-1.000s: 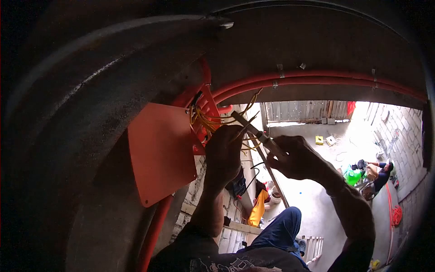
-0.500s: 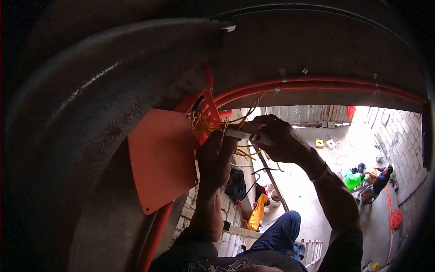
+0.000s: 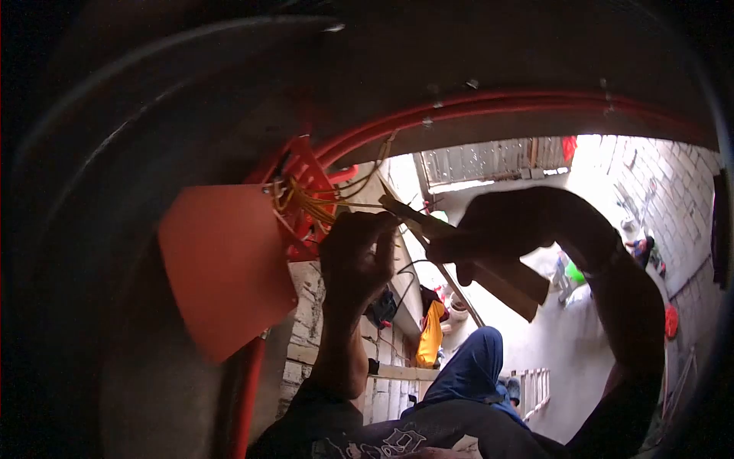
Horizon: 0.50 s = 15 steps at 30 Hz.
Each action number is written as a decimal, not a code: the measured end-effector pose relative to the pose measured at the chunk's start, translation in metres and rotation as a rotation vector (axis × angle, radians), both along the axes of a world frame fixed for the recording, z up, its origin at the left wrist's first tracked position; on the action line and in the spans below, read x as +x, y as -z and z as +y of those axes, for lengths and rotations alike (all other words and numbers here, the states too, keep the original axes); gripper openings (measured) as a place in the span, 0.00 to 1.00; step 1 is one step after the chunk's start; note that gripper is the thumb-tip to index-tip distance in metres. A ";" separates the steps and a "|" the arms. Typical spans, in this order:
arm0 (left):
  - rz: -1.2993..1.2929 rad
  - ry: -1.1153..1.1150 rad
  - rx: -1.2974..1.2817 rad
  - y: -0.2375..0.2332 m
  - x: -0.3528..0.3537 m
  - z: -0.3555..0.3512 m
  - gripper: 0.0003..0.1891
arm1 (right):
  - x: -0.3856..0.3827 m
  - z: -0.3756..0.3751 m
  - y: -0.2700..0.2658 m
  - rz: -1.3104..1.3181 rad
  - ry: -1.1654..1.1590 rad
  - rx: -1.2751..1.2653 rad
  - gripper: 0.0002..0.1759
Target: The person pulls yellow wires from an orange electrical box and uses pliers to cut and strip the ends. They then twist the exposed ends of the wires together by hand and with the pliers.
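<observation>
My left hand point(image 3: 353, 249) is closed beside the electrical box, its fingers pinched on yellow wires. These yellow wires point(image 3: 306, 200) come in a bundle out of the open orange box point(image 3: 319, 180), whose orange cover plate point(image 3: 229, 264) hangs at the left. My right hand point(image 3: 497, 229) is wrapped round a long, flat tool point(image 3: 514, 287); it is too dark to tell its kind. The tool's narrow tip meets the wires at my left fingertips. The exact contact there is hidden in shadow.
Orange conduits point(image 3: 520, 101) run along the dark ceiling, and another orange pipe point(image 3: 248, 398) drops below the box. Far below are the floor, a yellow cloth point(image 3: 432, 333), a wooden ladder point(image 3: 535, 390) and a person point(image 3: 641, 249) near a green object point(image 3: 573, 271).
My right hand has moved right and turned, so more of the tool shows. My left hand stays at the wires. The view has shifted, with the box now farther left.
</observation>
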<state>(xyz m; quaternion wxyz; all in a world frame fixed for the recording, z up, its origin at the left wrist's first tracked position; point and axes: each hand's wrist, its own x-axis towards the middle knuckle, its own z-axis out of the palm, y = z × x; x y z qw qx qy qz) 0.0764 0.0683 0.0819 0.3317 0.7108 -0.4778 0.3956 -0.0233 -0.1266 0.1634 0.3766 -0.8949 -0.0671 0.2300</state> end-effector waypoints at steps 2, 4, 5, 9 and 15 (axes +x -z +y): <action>0.000 0.014 0.000 0.003 0.000 -0.002 0.05 | 0.001 0.001 0.000 0.045 0.025 0.062 0.34; 0.008 -0.013 -0.033 0.005 0.002 -0.002 0.03 | -0.003 -0.001 0.001 0.016 0.038 0.058 0.34; 0.008 -0.016 -0.035 0.004 0.002 -0.003 0.03 | -0.005 0.000 0.005 -0.044 0.037 0.007 0.34; 0.112 -0.021 -0.128 0.000 0.000 0.001 0.03 | 0.002 -0.006 0.059 -0.650 -0.130 -0.212 0.22; 0.593 0.112 -0.183 -0.020 -0.009 0.014 0.12 | 0.042 0.012 0.085 -1.018 -0.012 0.117 0.11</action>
